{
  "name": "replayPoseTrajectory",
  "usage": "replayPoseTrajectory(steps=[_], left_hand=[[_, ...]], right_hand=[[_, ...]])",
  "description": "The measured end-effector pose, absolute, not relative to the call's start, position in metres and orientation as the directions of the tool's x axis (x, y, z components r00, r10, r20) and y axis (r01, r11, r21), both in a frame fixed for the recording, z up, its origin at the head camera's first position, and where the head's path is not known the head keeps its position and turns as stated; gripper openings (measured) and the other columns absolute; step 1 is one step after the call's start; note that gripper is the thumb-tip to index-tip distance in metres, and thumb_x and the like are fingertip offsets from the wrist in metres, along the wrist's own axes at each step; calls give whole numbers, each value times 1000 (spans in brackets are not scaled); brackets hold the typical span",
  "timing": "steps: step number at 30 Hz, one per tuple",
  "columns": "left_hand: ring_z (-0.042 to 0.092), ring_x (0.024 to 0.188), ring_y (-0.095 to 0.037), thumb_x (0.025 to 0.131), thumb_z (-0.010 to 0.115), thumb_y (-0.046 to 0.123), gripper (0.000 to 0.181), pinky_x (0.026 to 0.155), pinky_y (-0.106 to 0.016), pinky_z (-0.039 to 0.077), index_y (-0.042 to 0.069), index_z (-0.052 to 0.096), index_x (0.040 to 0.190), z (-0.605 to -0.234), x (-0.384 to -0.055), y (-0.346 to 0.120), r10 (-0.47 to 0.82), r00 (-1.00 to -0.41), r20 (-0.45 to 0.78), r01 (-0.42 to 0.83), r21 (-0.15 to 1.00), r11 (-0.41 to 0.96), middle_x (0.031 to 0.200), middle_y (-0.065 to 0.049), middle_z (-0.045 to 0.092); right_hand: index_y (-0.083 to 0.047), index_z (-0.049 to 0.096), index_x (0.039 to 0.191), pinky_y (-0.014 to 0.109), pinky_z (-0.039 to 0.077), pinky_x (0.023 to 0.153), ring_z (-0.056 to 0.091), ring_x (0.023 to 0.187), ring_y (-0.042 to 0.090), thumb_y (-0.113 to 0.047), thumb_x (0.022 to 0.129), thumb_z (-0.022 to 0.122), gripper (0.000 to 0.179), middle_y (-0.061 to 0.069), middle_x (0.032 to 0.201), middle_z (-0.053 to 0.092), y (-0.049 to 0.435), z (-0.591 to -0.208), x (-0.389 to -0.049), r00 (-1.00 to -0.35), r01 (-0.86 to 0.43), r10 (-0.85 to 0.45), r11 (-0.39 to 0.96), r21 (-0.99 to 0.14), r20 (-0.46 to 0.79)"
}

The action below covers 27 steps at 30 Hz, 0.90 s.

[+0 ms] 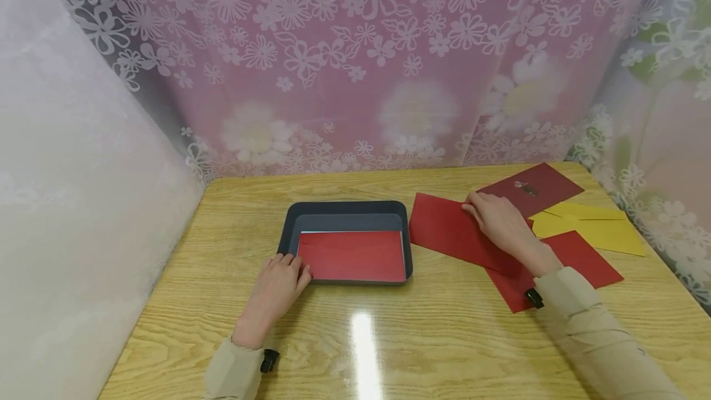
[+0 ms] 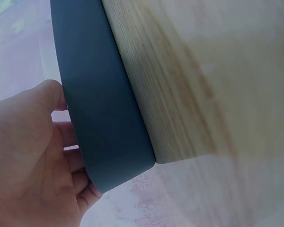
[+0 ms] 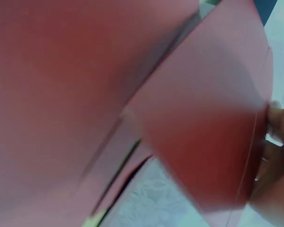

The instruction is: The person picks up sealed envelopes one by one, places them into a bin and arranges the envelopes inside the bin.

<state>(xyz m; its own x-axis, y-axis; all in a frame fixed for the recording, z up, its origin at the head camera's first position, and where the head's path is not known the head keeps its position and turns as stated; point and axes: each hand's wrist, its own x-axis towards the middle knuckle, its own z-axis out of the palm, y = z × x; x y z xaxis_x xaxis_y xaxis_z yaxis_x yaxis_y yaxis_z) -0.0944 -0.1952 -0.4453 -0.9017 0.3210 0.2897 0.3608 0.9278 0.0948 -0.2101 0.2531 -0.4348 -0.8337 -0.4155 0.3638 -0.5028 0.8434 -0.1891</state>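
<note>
A dark grey rectangular tray sits on the table with a red envelope lying in its near part. At the tray's near left corner, my left hand grips the rim; the left wrist view shows thumb and fingers along the tray wall. My right hand pinches the far long edge of another red envelope, right of the tray. That envelope is tilted in the right wrist view, its flap line near the fingers. Its right end overlaps other red envelopes.
To the right, a red envelope, a yellow envelope and a dark red one with a small printed figure lie overlapping. Flowered curtains hang behind the wooden table and at its sides.
</note>
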Motion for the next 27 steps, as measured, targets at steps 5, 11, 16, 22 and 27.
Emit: replayPoseTrajectory(steps=[5, 11, 16, 22, 27], left_hand=[[37, 64, -18, 99, 64, 20, 33, 66, -33, 36, 12, 50, 70, -446, -94, -195, 317, -904, 287, 359, 106, 927, 66, 0, 43], [37, 63, -18, 99, 64, 20, 33, 65, -33, 36, 12, 50, 70, -448, -95, -196, 317, -902, 292, 359, 101, 928, 65, 0, 42], [38, 63, -19, 99, 64, 20, 33, 65, -33, 36, 12, 50, 70, -447, -95, -196, 316, -903, 289, 356, 97, 929, 65, 0, 42], [37, 63, -19, 99, 64, 20, 34, 64, -32, 34, 12, 49, 69, -445, -94, -196, 318, -901, 294, 360, 98, 928, 65, 0, 41], [37, 63, -19, 98, 65, 20, 35, 64, -32, 33, 13, 47, 69, -444, -94, -196, 320, -900, 296, 361, 93, 928, 64, 0, 39]], right_hand=[[-6, 64, 97, 43, 39, 70, 64, 79, 30, -12, 96, 68, 7, 9, 83, 67, 249, -426, -210, -708, -549, -452, 835, -21, 542], [-2, 64, 97, 49, 41, 74, 66, 79, 35, -18, 96, 65, 16, 14, 83, 66, 241, -408, -209, -550, -577, -505, 805, 134, 665], [-2, 63, 95, 49, 41, 72, 65, 76, 36, -20, 98, 63, 19, 15, 82, 67, 230, -389, -208, -486, -562, -514, 803, 197, 707], [-1, 61, 91, 47, 39, 71, 60, 74, 36, -18, 97, 65, 18, 17, 80, 64, 220, -371, -207, -444, -546, -531, 799, 252, 722], [0, 60, 91, 47, 38, 70, 59, 72, 36, -17, 98, 63, 19, 17, 79, 63, 215, -360, -206, -445, -511, -517, 817, 267, 731]])
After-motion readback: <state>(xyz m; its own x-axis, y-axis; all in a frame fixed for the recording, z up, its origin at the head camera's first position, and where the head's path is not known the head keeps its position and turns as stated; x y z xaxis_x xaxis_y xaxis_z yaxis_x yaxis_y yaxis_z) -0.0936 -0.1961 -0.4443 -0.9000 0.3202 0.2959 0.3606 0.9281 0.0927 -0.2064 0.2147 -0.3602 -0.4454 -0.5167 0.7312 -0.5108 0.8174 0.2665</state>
